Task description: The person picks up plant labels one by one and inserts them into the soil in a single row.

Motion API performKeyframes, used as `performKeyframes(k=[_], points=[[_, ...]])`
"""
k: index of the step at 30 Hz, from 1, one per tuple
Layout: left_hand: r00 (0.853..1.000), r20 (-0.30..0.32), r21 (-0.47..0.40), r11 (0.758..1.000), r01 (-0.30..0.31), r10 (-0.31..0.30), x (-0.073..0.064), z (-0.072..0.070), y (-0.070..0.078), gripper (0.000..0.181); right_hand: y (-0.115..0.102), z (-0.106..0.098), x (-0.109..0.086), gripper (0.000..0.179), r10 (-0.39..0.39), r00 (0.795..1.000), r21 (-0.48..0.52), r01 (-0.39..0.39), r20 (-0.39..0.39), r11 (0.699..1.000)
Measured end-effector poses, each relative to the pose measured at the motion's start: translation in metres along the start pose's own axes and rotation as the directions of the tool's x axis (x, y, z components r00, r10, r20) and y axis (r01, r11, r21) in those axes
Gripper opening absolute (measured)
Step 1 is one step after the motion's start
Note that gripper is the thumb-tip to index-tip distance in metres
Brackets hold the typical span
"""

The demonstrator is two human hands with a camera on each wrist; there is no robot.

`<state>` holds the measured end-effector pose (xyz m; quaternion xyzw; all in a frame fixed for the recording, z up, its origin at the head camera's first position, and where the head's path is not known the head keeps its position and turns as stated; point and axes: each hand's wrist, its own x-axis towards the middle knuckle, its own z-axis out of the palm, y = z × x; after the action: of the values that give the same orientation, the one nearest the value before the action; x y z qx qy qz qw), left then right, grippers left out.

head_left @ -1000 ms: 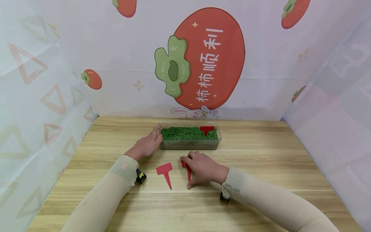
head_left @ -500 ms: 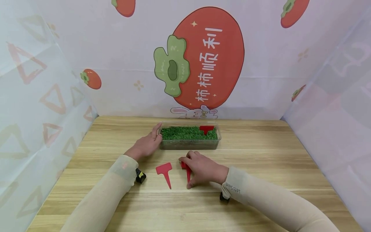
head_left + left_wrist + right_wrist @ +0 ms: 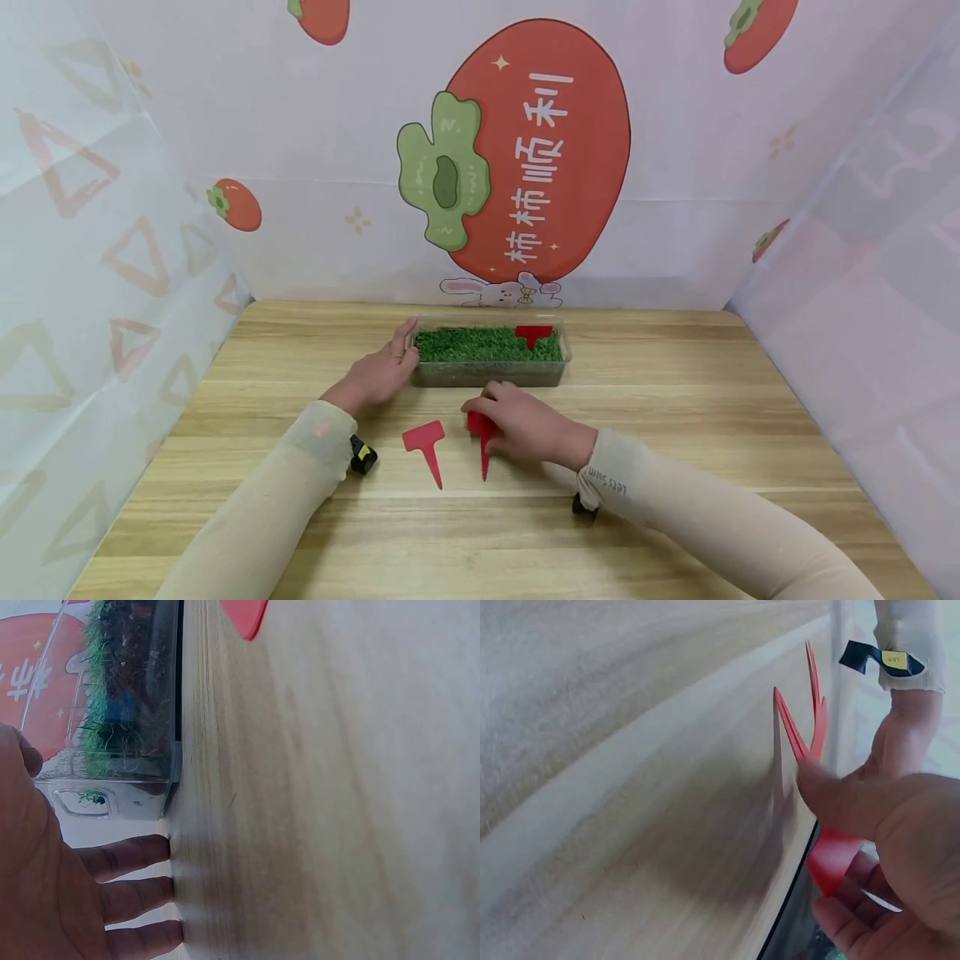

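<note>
The person's right hand pinches a flat red T-shaped plastic marker between thumb and fingertips, its broad head at the fingers and its pointed stem toward the person. The left hand is well apart from the right, fingers extended, beside the near-left end of a clear rectangular plastic box; how firmly it touches cannot be told. Green artificial-looking grass fills the box, just beyond the right hand. There, a second red T-shaped marker stands in the grass. A third red T-shaped marker lies on the pale wood-grain table, left of the right hand and nearer the person than the left.
</note>
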<state>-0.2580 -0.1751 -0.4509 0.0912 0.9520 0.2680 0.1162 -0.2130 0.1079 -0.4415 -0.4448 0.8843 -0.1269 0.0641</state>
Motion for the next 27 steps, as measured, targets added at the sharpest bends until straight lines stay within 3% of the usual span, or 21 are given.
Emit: performKeyframes(k=[5, 10, 19, 27], points=[[1.0, 0.0, -0.008, 1.0, 0.003, -0.003, 0.0, 0.0, 0.0, 0.063, 0.006, -0.002, 0.001, 0.043, -0.002, 0.999, 0.032, 0.003, -0.047, 0.999], [1.0, 0.003, -0.01, 1.0, -0.004, 0.004, 0.0, 0.0, 0.002, 0.063, 0.011, -0.004, 0.002, 0.038, 0.001, 0.999, 0.079, 0.003, -0.048, 0.997], [1.0, -0.003, -0.008, 1.0, -0.008, 0.008, 0.0, -0.001, 0.003, 0.062, 0.012, -0.017, 0.003, 0.048, -0.023, 0.994, 0.197, 0.045, -0.108, 0.979], [1.0, -0.001, -0.002, 1.0, -0.006, 0.006, 0.0, 0.0, 0.001, 0.062, 0.006, -0.028, 0.002, 0.053, -0.025, 0.99, 0.203, 0.054, -0.141, 0.978]])
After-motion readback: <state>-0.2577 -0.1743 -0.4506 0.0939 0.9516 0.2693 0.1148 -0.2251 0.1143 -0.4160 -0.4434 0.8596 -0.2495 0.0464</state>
